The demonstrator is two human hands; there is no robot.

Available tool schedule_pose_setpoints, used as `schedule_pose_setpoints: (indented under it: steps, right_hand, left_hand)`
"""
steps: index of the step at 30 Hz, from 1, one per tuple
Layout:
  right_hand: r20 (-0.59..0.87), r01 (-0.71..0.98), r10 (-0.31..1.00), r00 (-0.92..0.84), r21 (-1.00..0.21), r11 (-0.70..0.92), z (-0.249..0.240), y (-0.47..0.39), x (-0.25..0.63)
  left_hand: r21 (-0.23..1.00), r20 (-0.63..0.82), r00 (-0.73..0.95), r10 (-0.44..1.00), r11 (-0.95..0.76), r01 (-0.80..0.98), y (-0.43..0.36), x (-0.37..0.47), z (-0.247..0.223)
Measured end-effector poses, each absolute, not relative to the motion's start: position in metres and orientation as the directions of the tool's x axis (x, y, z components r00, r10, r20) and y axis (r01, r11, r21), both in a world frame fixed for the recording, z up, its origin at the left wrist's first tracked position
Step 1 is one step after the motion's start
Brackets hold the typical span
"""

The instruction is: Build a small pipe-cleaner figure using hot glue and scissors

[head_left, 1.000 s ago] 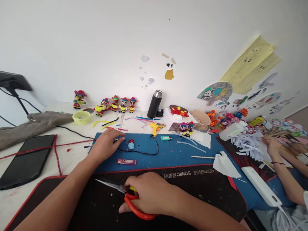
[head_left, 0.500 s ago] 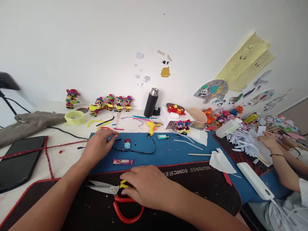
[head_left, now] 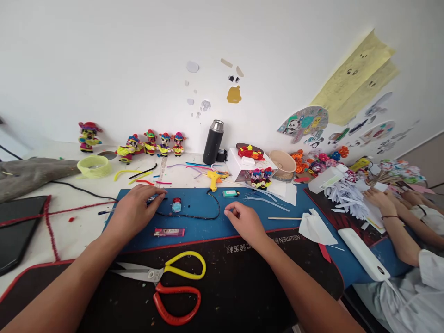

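My left hand [head_left: 137, 208] rests on the blue mat [head_left: 201, 233], fingers curled and thumb drawn in. A dark, thin, pen-like piece [head_left: 151, 200] shows between thumb and fingers; the hand covers most of it. Just right of it sits a small light-blue figure part with a red top [head_left: 176, 205]. A pink lighter [head_left: 169, 232] lies nearer me. My right hand [head_left: 244, 222] hovers over the mat's middle, fingers loosely closed, and I see nothing in them. Scissors [head_left: 151, 274] with one yellow and one red handle lie spread on the black mat [head_left: 243, 286], untouched.
A yellow glue gun [head_left: 214, 180] with a black cord stands behind. Finished figures [head_left: 164, 144], a black thermos [head_left: 212, 142] and a white box [head_left: 239, 169] line the wall. A tape roll [head_left: 93, 166] is at left. At right, a co-worker's hands [head_left: 379, 202] handle paper.
My right hand has let go of the scissors and moved up and right over the blue mat. My left hand stays by the pen-like piece. The view has shifted slightly.
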State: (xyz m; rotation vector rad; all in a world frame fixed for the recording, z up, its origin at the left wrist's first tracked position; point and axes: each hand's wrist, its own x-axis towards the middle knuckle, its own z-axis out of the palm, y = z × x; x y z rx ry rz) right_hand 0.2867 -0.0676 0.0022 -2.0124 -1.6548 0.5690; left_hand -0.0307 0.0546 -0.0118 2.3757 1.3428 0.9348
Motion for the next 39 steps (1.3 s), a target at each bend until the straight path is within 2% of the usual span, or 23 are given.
schedule_pose_setpoints:
  steps: [6,11,20,24,26,27,28,30,32,36,39]
  right_hand:
    - [0.037,0.892,0.99,0.139,-0.439,-0.109,0.002,-0.046,0.275]
    - [-0.026,0.942,0.993,0.119,-0.314,-0.121,0.005,-0.032,0.27]
    - [-0.039,0.942,0.992,0.121,-0.312,-0.127,0.004,-0.022,0.27]
    - [-0.012,0.922,0.991,0.136,-0.364,-0.131,0.002,-0.021,0.275]
    - [0.015,0.891,0.987,0.158,-0.432,-0.136,0.0,-0.025,0.279]
    - [0.027,0.859,0.984,0.175,-0.492,-0.139,0.0,-0.028,0.281]
    - [0.038,0.786,0.978,0.204,-0.601,-0.141,-0.001,-0.032,0.282]
    - [-0.001,0.57,0.97,0.243,-0.809,-0.143,0.001,-0.041,0.28]
    - [-0.071,0.371,0.974,0.217,-0.916,-0.15,0.005,-0.051,0.273]
    - [-0.197,0.062,0.977,0.079,-0.977,-0.202,0.015,-0.059,0.245]
    - [-0.235,-0.066,0.972,-0.021,-0.97,-0.236,0.019,-0.054,0.223]
  left_hand:
    - [0.509,0.379,0.382,0.843,-0.535,0.675,0.055,-0.032,-0.013]
    - [0.494,0.383,0.396,0.835,-0.547,0.675,0.053,-0.03,-0.01]
    - [0.486,0.389,0.411,0.824,-0.563,0.668,0.051,-0.027,-0.008]
    - [0.489,0.404,0.405,0.821,-0.567,0.663,0.05,-0.027,-0.008]
    - [0.499,0.412,0.393,0.822,-0.564,0.658,0.049,-0.026,-0.006]
    - [0.508,0.414,0.387,0.824,-0.562,0.653,0.048,-0.025,-0.005]
    - [0.518,0.415,0.384,0.825,-0.561,0.646,0.046,-0.024,-0.003]
    - [0.548,0.409,0.384,0.828,-0.559,0.622,0.042,-0.021,0.0]
    - [0.603,0.383,0.387,0.838,-0.545,0.582,0.036,-0.016,0.003]
    - [0.808,0.226,0.411,0.883,-0.405,0.427,0.021,-0.003,0.009]
    - [0.918,0.07,0.474,0.878,-0.243,0.314,0.014,0.004,0.013]
